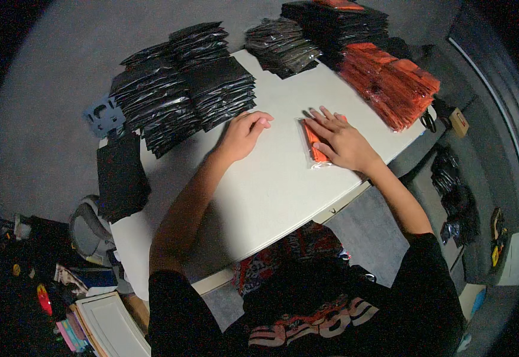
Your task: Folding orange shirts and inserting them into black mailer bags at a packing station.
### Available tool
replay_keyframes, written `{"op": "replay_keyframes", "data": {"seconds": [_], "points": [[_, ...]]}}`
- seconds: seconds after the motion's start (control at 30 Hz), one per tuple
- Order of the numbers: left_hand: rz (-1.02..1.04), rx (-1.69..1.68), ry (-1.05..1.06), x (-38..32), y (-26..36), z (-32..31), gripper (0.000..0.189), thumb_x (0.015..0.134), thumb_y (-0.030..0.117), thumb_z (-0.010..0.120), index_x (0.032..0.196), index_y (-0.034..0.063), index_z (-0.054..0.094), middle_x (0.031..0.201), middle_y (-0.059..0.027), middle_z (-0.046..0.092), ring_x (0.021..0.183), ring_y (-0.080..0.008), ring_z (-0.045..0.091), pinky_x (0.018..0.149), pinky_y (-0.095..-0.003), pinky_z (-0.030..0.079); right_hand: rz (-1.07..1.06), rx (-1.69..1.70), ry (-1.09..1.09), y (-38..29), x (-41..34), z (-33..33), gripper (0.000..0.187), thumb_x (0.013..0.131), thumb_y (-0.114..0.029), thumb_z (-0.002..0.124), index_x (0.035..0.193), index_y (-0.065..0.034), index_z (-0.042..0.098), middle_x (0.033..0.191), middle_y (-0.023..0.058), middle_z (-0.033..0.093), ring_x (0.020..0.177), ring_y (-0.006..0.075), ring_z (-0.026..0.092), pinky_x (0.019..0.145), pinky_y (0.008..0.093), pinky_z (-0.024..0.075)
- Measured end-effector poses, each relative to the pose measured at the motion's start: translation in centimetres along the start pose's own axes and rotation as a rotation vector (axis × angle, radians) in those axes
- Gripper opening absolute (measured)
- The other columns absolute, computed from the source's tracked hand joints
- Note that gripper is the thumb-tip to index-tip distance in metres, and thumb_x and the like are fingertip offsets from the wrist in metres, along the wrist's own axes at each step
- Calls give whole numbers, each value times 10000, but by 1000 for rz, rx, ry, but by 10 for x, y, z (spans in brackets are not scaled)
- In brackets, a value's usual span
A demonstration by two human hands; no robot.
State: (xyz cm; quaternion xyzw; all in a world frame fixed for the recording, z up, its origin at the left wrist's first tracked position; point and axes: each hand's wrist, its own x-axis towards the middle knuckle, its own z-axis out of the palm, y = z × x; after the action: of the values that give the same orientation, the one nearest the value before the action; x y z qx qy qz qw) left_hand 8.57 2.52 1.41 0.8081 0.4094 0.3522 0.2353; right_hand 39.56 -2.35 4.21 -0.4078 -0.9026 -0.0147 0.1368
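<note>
My right hand (344, 140) lies flat with fingers spread on an orange folded item (315, 142) inside a clear plastic bag (319, 165). The hand covers much of this packet, which rests on the white table (268, 196). My left hand (244, 136) is loosely curled above the table, thumb against the forefinger, and nothing shows in it. Just beyond it rise stacks of black items in shiny plastic bags (224, 91), piled in uneven columns.
Another pile of black packets (282, 44) sits at the table's far edge. Orange bagged packets (389, 85) line the right side, beside a tall black stack (344, 26). Black folded cloth (121, 176) hangs over the left edge, near a grey-blue plastic piece (105, 117).
</note>
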Motion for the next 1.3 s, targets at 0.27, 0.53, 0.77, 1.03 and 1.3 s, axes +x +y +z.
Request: {"op": "replay_keyframes", "data": {"seconds": [0.27,0.53,0.77,1.03,1.3], "points": [[182,105,114,-37,14,-33,188,990,183,636,1080,51,734,1026,-139,738,951,-293,697,855,-376,545,-21,100,-93,3,1,1,643,1048,-441,478,1594,-117,372,1658,160,327,1531,400,286,1252,502,234],[-536,675,794,-164,-9,-177,419,964,407,635,786,47,753,751,-189,707,676,-377,703,633,-467,537,109,28,-116,42,30,29,664,1069,-505,418,1617,-142,325,1683,153,273,1557,385,227,1251,527,218],[-801,1507,323,-222,-65,-209,442,1021,407,527,1268,82,696,1271,-209,671,1208,-424,608,1014,-590,479,254,-18,-77,112,67,57,667,1082,-515,390,1625,-136,307,1687,141,275,1571,373,188,1257,538,170],[-741,1365,337,-228,-44,-218,430,1073,347,451,1281,59,692,1341,-221,651,1252,-403,601,1048,-572,461,226,-53,-64,111,61,57,715,1062,-580,353,1634,-157,278,1688,140,266,1552,411,218,1255,543,205],[-635,596,686,-188,109,-163,419,1083,261,486,1347,-33,625,1376,-289,598,1297,-416,589,1087,-458,472,233,-57,-66,120,54,54,699,1059,-579,357,1630,-182,286,1680,167,272,1545,424,232,1246,545,219]]}}
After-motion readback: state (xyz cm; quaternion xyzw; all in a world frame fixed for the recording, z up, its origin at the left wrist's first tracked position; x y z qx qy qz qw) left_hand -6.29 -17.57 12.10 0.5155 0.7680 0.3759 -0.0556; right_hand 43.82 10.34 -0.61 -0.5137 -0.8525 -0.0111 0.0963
